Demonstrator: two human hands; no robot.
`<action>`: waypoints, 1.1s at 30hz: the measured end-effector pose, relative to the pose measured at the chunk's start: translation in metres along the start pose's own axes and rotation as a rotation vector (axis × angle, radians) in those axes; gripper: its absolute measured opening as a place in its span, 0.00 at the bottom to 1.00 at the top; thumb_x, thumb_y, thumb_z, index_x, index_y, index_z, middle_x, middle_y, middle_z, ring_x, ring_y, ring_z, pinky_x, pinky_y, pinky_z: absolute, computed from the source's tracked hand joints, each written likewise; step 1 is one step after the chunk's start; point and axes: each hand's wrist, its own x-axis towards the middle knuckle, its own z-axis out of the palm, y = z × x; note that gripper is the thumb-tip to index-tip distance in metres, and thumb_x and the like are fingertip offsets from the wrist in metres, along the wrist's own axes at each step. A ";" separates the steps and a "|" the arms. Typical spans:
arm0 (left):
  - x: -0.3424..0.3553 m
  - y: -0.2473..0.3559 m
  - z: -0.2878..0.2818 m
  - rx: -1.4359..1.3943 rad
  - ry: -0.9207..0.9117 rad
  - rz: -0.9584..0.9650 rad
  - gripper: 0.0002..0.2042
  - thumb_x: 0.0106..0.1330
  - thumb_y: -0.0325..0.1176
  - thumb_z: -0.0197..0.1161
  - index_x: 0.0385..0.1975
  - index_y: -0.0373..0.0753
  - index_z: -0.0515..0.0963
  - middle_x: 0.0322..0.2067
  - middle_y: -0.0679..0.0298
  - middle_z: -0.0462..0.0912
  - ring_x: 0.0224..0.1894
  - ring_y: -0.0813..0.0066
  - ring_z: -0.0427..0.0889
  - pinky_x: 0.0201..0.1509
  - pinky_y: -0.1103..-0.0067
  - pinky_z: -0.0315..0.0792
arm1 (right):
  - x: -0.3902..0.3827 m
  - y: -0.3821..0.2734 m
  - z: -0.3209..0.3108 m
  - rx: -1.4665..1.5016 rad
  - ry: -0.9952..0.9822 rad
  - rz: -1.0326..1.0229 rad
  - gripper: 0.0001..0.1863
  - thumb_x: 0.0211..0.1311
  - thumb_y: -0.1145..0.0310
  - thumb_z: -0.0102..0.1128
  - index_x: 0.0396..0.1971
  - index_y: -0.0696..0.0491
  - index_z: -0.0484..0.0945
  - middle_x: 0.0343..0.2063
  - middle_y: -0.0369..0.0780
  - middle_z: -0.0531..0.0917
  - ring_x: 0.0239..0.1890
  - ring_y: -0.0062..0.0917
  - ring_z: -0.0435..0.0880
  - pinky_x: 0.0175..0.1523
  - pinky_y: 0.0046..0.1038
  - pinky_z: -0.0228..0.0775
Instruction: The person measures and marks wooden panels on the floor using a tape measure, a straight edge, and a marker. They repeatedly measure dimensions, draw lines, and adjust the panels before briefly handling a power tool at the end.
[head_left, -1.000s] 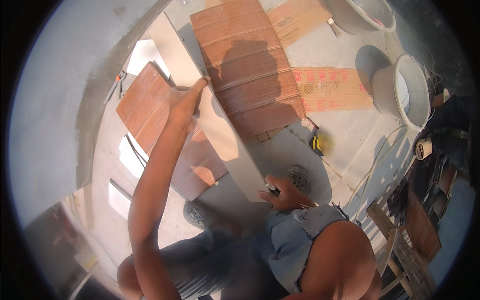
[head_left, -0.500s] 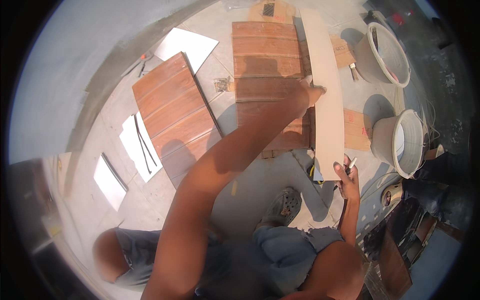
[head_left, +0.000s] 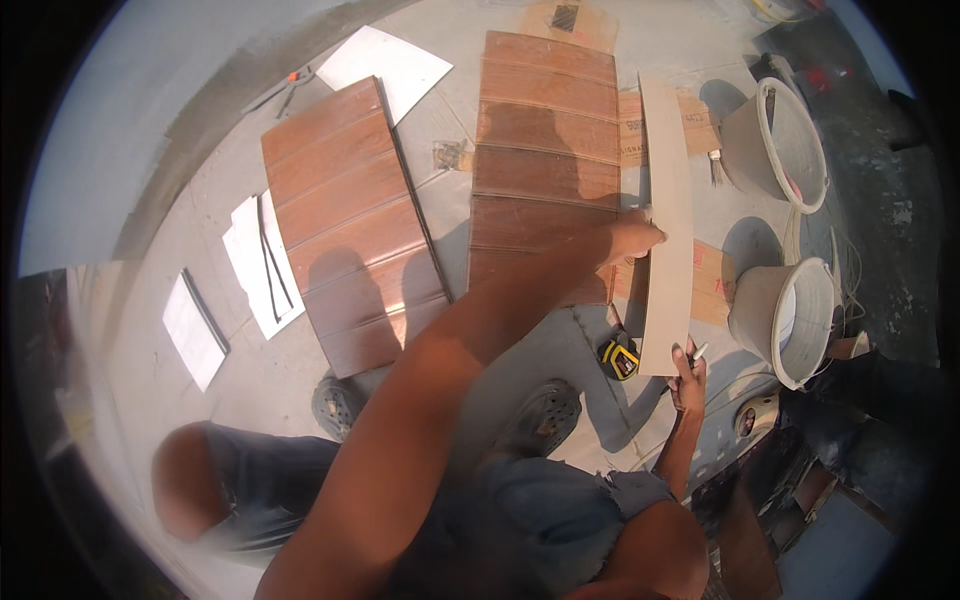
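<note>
A long, narrow beige board (head_left: 665, 170) is held up in front of me, its length running away from me. My left hand (head_left: 632, 238), arm stretched across the middle, grips its left edge partway along. At the near right corner my right hand (head_left: 688, 380) is closed, thumb on the board, and also holds a slim pen (head_left: 699, 353) with a pale tip. A yellow and black tape measure (head_left: 619, 357) lies on the floor just left of the board's near end. Left of the board lies a brown grooved wood panel (head_left: 545, 125), partly covered by my left forearm.
Another brown panel (head_left: 340, 200) lies further left, near white sheets (head_left: 385, 70) and a white piece with black strips (head_left: 245, 250). Two grey buckets (head_left: 740, 150) stand at right, beside a paintbrush (head_left: 715, 168) and flattened cardboard (head_left: 712, 285). Dark scrap pieces (head_left: 745, 540) lie at lower right.
The board has swung and shifted slightly, both hands still on it. The tape measure and more cardboard now show beside it. The whole view has shifted a little.
</note>
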 end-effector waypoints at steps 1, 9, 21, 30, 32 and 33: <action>-0.009 0.009 -0.002 0.151 -0.005 -0.017 0.33 0.76 0.36 0.59 0.78 0.36 0.57 0.64 0.47 0.77 0.64 0.56 0.78 0.62 0.64 0.76 | 0.007 0.002 -0.012 -0.009 -0.001 0.012 0.29 0.71 0.58 0.69 0.64 0.58 0.75 0.31 0.26 0.78 0.21 0.05 0.67 0.19 0.13 0.53; -0.204 0.039 -0.091 1.047 -0.266 0.377 0.23 0.78 0.38 0.52 0.67 0.34 0.73 0.56 0.43 0.82 0.58 0.50 0.83 0.65 0.63 0.75 | 0.063 0.008 -0.082 -0.500 0.013 0.004 0.14 0.74 0.53 0.65 0.38 0.49 0.81 0.24 0.24 0.72 0.21 0.07 0.64 0.23 0.18 0.49; -0.458 -0.161 -0.245 0.503 0.685 -0.477 0.20 0.80 0.46 0.58 0.52 0.32 0.78 0.38 0.55 0.86 0.35 0.71 0.88 0.34 0.76 0.85 | 0.060 0.018 -0.073 -1.015 0.293 -0.440 0.29 0.75 0.52 0.62 0.59 0.64 0.77 0.44 0.52 0.86 0.48 0.40 0.85 0.58 0.37 0.74; -0.443 -0.243 -0.174 0.614 1.117 -0.082 0.26 0.73 0.48 0.68 0.57 0.30 0.75 0.49 0.48 0.86 0.43 0.59 0.89 0.48 0.68 0.82 | 0.058 -0.014 -0.030 -1.190 0.310 -0.220 0.29 0.70 0.46 0.67 0.50 0.60 0.84 0.39 0.53 0.88 0.45 0.48 0.89 0.52 0.43 0.77; -0.442 -0.237 -0.170 0.500 1.151 -0.125 0.25 0.71 0.47 0.70 0.54 0.31 0.77 0.49 0.47 0.86 0.47 0.56 0.88 0.50 0.66 0.81 | 0.056 -0.014 -0.019 -1.275 0.404 -0.170 0.28 0.69 0.46 0.68 0.48 0.59 0.85 0.39 0.53 0.89 0.44 0.48 0.89 0.51 0.43 0.78; -0.441 -0.234 -0.169 0.448 1.161 -0.145 0.24 0.70 0.47 0.71 0.53 0.32 0.78 0.49 0.46 0.85 0.49 0.54 0.88 0.51 0.65 0.80 | 0.048 -0.010 -0.015 -1.255 0.492 -0.226 0.27 0.69 0.47 0.67 0.47 0.59 0.85 0.39 0.52 0.89 0.44 0.49 0.89 0.51 0.44 0.78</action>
